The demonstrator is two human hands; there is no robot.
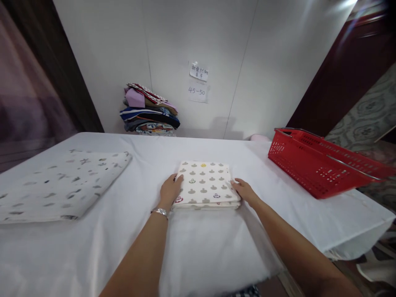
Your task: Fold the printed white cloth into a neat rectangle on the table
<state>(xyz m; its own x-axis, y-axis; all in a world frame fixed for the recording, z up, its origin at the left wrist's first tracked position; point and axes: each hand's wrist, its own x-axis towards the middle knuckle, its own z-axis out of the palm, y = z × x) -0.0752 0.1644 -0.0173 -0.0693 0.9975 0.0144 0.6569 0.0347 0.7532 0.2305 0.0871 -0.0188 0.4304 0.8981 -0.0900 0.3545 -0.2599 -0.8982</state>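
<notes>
A folded white cloth (204,181) with grey printed shapes and a few coloured ones lies flat in the middle of the table, its layers showing along the near edge. My left hand (171,189) holds its left side, and a silver bracelet (160,211) circles that wrist. At the right side, my right hand (244,190) grips the cloth's edge, thumb at the top. Some fingers of both hands are hidden by the cloth or by the hands themselves. To the left lies a larger folded white cloth (68,181) with dark and grey marks, which neither hand touches.
A white sheet (130,247) covers the table. A red plastic basket (309,159) with metal handles stands at the right. Several folded fabrics (150,111) are piled at the back left against a white wall (198,33), where paper notes (198,82) hang.
</notes>
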